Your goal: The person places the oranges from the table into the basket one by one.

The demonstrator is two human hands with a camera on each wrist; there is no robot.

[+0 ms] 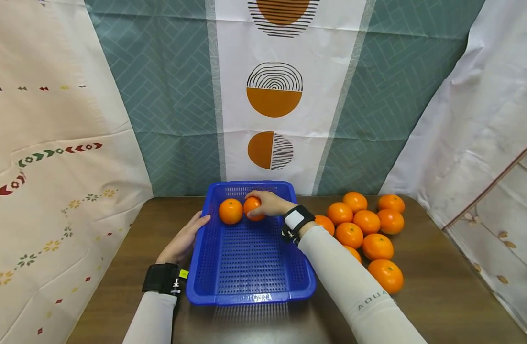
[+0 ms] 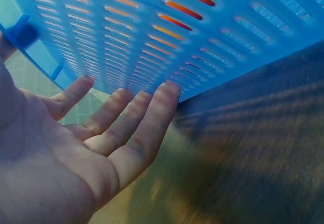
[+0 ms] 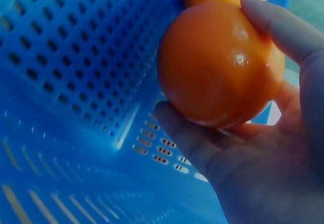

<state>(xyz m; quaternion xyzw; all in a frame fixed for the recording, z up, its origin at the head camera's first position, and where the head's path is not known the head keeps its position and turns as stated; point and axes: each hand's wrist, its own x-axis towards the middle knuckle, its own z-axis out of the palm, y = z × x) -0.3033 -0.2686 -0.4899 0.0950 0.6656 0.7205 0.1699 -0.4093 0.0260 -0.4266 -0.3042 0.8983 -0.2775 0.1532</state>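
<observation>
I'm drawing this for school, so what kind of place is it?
It's probably an indoor corner set up for filming or practice: patterned cloth hangs behind the brown table, and loose oranges lie there next to a blue basket.

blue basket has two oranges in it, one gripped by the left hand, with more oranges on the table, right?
No, the head view shows the right hand gripping that orange. The rest stands: the blue basket has two oranges in it, with more oranges on the table.

The basket (image 1: 252, 267) looks plastic, the orange (image 3: 215, 67) glossy.
</observation>
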